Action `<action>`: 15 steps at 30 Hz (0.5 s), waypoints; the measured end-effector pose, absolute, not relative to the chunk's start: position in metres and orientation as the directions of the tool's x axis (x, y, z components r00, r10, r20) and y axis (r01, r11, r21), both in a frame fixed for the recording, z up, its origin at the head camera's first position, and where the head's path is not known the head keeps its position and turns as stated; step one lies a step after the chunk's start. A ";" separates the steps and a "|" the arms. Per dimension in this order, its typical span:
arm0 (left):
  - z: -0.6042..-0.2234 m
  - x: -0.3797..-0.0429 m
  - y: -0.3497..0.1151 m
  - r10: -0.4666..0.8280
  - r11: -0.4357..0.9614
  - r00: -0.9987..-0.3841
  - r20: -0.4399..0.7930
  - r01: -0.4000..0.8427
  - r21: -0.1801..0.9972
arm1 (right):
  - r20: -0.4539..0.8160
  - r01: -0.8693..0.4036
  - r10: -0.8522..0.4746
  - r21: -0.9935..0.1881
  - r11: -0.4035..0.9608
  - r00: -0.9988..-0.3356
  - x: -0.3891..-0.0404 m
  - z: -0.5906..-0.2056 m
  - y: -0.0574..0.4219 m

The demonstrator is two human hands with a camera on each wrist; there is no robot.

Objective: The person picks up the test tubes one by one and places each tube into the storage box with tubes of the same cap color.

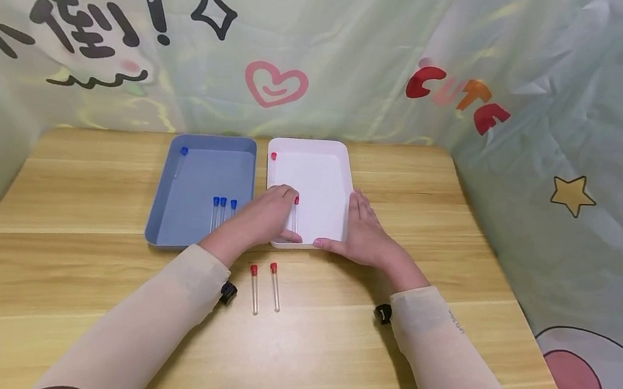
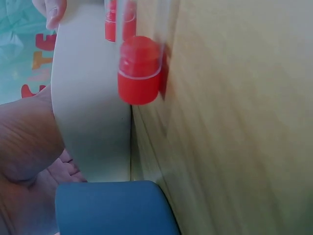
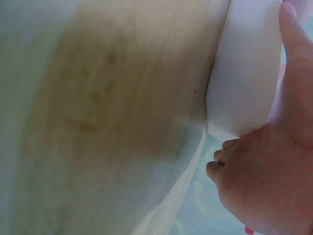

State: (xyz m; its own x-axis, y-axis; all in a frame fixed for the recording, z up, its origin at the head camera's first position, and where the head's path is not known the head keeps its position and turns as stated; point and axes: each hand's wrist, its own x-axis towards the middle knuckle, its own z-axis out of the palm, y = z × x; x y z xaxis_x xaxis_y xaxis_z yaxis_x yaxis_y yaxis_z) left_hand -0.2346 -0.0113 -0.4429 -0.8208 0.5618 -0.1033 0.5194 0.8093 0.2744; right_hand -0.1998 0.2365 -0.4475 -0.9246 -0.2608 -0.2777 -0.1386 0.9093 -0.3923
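The right hand (image 1: 364,236) is touching the white tray (image 1: 325,180) at its near right corner, fingers extended, ungripped; the left hand (image 1: 266,216) is covering the near left, grip unclear.

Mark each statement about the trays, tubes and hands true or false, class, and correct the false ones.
1. Blue-capped tubes lie in the blue tray. True.
2. The white tray is left of the blue tray. False: it is on the right.
3. The right hand touches the white tray. True.
4. Three red-capped tubes lie on the bare table. False: two do.
5. The white tray holds a red-capped tube. True.
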 end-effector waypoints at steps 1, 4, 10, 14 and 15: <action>-0.443 -0.235 -0.010 0.561 0.811 -0.820 -0.111 0.518 0.270 | -0.279 -0.136 -0.259 -0.393 0.909 -0.925 -0.200 -0.447 0.237; -0.443 -0.236 -0.008 0.556 0.818 -0.821 -0.130 0.514 0.258 | -0.280 -0.131 -0.255 -0.395 0.909 -0.925 -0.200 -0.447 0.237; -0.442 -0.237 -0.004 0.548 0.829 -0.822 -0.157 0.508 0.233 | -0.278 -0.133 -0.257 -0.396 0.909 -0.926 -0.200 -0.448 0.238; -0.442 -0.238 -0.003 0.550 0.831 -0.819 -0.161 0.516 0.208 | -0.279 -0.131 -0.257 -0.401 0.906 -0.925 -0.201 -0.448 0.238; -0.442 -0.238 -0.003 0.551 0.831 -0.819 -0.162 0.518 0.204 | -0.279 -0.131 -0.258 -0.402 0.906 -0.925 -0.201 -0.448 0.238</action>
State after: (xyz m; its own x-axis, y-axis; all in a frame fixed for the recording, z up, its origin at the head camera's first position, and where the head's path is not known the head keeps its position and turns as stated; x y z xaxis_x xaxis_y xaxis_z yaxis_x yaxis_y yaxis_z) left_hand -0.2379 -0.0029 -0.4425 -0.8190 0.5505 -0.1620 0.5180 0.8306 0.2043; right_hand -0.2007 0.2376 -0.4480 -0.9250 -0.2578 -0.2790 -0.1311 0.9060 -0.4024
